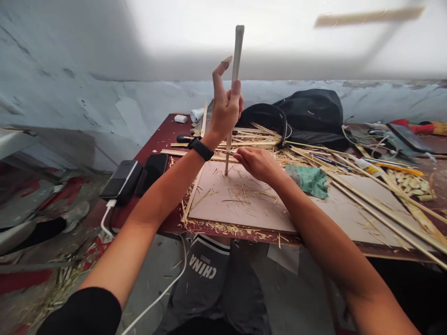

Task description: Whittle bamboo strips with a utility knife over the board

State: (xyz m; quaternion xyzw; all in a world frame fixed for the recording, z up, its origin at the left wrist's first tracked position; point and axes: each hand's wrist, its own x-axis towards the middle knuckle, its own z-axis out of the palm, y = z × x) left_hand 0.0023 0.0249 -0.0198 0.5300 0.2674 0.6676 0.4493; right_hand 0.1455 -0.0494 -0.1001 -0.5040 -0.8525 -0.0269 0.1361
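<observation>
1. Left grip [225,112]: closed around the pale stick [238,51], thumb against it, index finger lifted off. Pale covering on that fingertip.
2. Stick position: near upright, top leaning slightly right. Foot looks to be down on the pale board [216,204], set in from the near edge of the bench [159,132], toward its left edge.
3. Right grip [258,164]: fingers curled, tips just beside the stick's lower part. Can't tell if they touch it or hold anything; my knuckles hide the inside.
4. Stability, my judgement: foot planted flat on bare board, left wrist firm. A foot sitting on loose shavings [223,228] could skid, so sweep that spot first.
5. Left hold is high, right hand low. Good spacing; I'd want left fingers well clear of wherever the right hand works.
6. Right hand: small, even strokes, forearm steady, light pressure. Too much force probably bends or splits a stick this slim.
7. Clearance: strips [314,160] crowd the far side of the board, and the green packet [307,180] sits just beside my right forearm. Elbow shouldn't drag either.
8. Power bank [118,181] and phone [152,173] lie by the left edge of the bench, near my left forearm. Mind the cable [148,314].
</observation>
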